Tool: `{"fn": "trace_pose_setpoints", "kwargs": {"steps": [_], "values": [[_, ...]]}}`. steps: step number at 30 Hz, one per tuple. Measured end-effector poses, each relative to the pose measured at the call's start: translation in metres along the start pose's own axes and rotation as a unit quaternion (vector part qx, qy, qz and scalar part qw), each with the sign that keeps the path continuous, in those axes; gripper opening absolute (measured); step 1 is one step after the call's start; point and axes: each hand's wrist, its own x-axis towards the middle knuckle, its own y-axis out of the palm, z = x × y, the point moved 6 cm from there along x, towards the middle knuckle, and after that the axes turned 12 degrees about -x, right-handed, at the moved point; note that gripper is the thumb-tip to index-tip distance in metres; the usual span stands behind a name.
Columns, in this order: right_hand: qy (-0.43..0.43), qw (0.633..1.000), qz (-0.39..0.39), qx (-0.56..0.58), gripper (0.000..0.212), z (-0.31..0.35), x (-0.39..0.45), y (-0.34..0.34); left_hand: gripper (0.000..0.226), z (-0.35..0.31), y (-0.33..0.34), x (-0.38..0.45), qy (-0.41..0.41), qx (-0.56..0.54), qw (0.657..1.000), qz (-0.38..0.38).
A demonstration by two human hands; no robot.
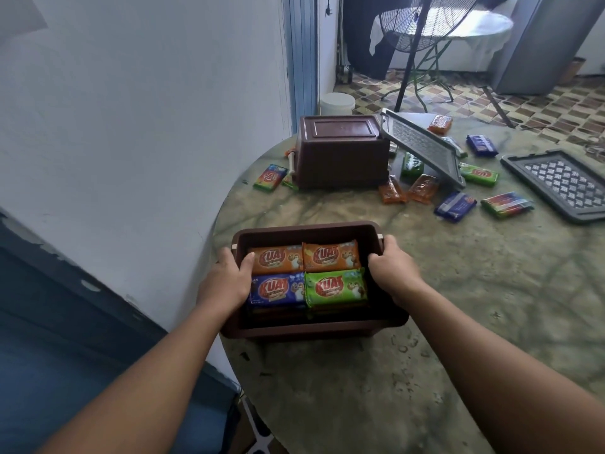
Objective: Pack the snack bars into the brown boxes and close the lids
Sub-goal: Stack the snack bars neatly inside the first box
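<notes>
White wall fills the left side, and a round, mottled green table (425, 290) takes up the rest, with patterned floor tiles and a standing fan (422, 24) beyond it.

At the near left edge of the table sits an open brown box (314, 326). The left hand (226, 280) grips its left wall, thumb hooked inside and fingers outside. Inside the box the top layer shows four snack bars: two orange bars (304, 258) at the back, a blue bar (278, 288) front left and a green bar (334, 286) front right. The right hand (393, 270) grips the right wall the same way, thumb inside and fingers curled over the rim.

Farther back, a second brown box (340, 152) rests upside down, a green bar lying just left of it. A grey lid (425, 145) leans tilted against its right side. Loose bars (455, 206) in orange, green and blue lie scattered around and right of that lid. Another grey lid (563, 185) lies flat at the far right edge.
</notes>
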Motion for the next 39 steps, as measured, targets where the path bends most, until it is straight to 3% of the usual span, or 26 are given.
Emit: {"fn": "trace_pose_setpoints", "kwargs": {"steps": [7, 21, 30, 39], "values": [[-0.029, 0.999, 0.017, -0.006, 0.018, -0.001, 0.007, -0.001, 0.032, -0.008, -0.003, -0.006, 0.0, 0.042, 0.999, -0.022], [-0.032, 0.999, -0.011, -0.026, 0.017, -0.002, 0.004, -0.001, 0.027, -0.006, -0.004, -0.006, 0.021, 0.025, 0.999, -0.037], [-0.04, 0.999, 0.004, -0.034, 0.021, 0.0, 0.0, -0.005, 0.026, -0.015, -0.007, -0.019, -0.004, 0.046, 0.998, -0.049], [-0.118, 0.989, 0.054, -0.064, 0.022, -0.004, 0.019, -0.007, 0.023, -0.017, -0.005, -0.076, -0.084, 0.085, 0.987, -0.111]]}}
